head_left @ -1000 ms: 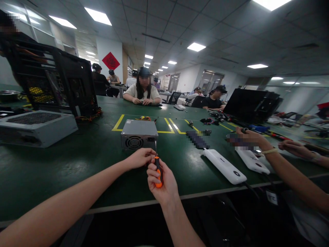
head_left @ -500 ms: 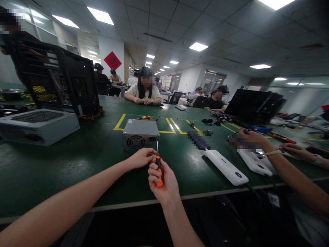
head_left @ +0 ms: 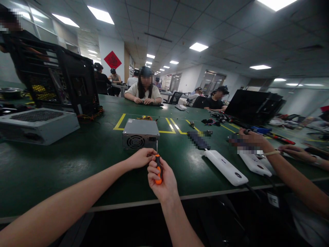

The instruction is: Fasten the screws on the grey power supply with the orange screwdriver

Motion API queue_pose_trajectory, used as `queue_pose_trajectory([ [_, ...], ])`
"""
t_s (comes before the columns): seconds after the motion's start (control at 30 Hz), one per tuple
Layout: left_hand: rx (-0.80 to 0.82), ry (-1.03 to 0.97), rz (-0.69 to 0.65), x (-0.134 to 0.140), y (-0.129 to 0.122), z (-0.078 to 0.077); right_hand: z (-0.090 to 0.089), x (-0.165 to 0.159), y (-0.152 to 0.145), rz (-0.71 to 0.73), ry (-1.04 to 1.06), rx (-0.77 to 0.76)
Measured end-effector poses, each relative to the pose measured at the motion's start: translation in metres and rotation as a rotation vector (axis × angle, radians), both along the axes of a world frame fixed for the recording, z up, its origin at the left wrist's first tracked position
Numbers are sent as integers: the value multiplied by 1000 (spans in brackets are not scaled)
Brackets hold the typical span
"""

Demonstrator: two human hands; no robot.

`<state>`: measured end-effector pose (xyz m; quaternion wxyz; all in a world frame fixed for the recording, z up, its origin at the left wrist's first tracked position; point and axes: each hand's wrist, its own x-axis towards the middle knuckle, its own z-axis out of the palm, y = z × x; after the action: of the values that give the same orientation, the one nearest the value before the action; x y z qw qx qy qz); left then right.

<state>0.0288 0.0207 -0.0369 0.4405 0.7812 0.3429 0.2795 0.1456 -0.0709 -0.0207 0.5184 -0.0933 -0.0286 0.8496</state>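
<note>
My right hand [head_left: 164, 176] is wrapped round the orange and black handle of a screwdriver [head_left: 158, 173]. Its thin metal shaft points up and away, toward the lower right corner of a grey power supply unit [head_left: 141, 129]. That unit stands on the green table with its fan grille and socket facing me. Just in front of it is my left hand [head_left: 142, 158], its fingers bent together close to the screwdriver's shaft. Whatever those fingertips pinch, if anything, is too small to make out. Whether the tip touches the unit I cannot tell.
Left stand a larger power supply [head_left: 38, 125] and an open black computer case [head_left: 59, 75]. A white power bank-like device [head_left: 226, 167] lies right, beside a co-worker's hand [head_left: 253, 140]. Yellow tape [head_left: 119, 121] marks the green table [head_left: 102, 178]. Another person [head_left: 142, 91] sits opposite.
The screwdriver and my right hand have shifted very slightly up and left. My left hand keeps its place by the power supply unit.
</note>
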Motion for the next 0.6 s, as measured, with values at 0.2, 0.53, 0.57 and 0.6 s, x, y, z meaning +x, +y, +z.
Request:
queue_pose_trajectory([
  [0.2,-65,-26,-2,2,1,0,2,-1,2,1,17,-31],
  [0.53,-382,-221,57,5,-16,21,3,-1,3,-8,-3,-67],
  [0.57,-401,-230,48,6,-17,23,3,-1,3,-14,-7,-65],
  [0.6,-415,-237,49,7,-18,24,4,-2,2,-21,-11,-63],
])
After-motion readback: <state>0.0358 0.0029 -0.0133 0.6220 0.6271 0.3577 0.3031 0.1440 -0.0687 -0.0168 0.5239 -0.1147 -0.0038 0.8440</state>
